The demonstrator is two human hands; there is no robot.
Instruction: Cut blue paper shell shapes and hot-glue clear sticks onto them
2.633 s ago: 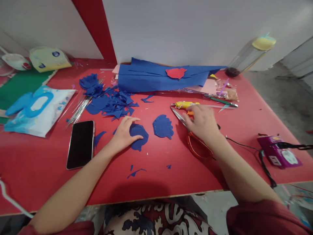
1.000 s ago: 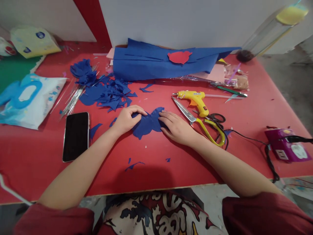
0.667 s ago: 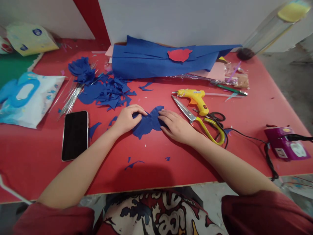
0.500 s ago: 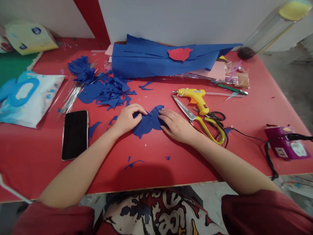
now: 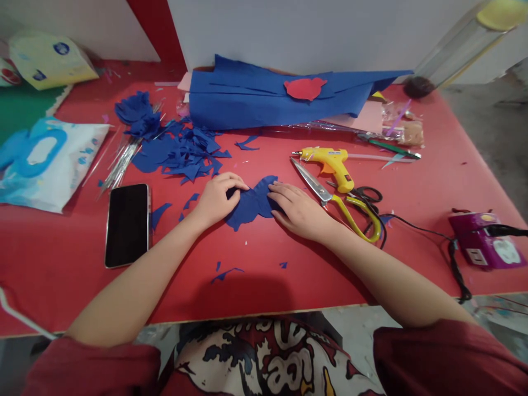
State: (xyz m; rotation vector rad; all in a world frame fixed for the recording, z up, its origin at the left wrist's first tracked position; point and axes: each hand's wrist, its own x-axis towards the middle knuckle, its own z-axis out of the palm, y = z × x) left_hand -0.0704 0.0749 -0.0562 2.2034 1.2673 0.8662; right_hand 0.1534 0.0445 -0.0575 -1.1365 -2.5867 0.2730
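A cut piece of blue craft sheet (image 5: 253, 204) with scalloped edges lies flat on the red table in front of me. My left hand (image 5: 220, 199) rests on its left side, index finger stretched over the upper edge and thumb apart below it. On the right lobe lies my right hand (image 5: 295, 209), palm down, fingers stretched out. Parts of the piece are hidden under both hands. Right of my right hand are large scissors (image 5: 317, 184) with yellow handles and a yellow glue gun (image 5: 330, 162).
Blue cut pieces (image 5: 181, 151) are heaped behind my left hand, beside thin wire stems (image 5: 121, 165). A phone (image 5: 127, 225) lies left, near a wipes pack (image 5: 49, 165). Rolled blue sheet (image 5: 256, 102) spans the back. A purple power box (image 5: 482, 239) with cables sits right.
Both hands stay on the blue piece with hardly any movement. The whole view has shifted very slightly.
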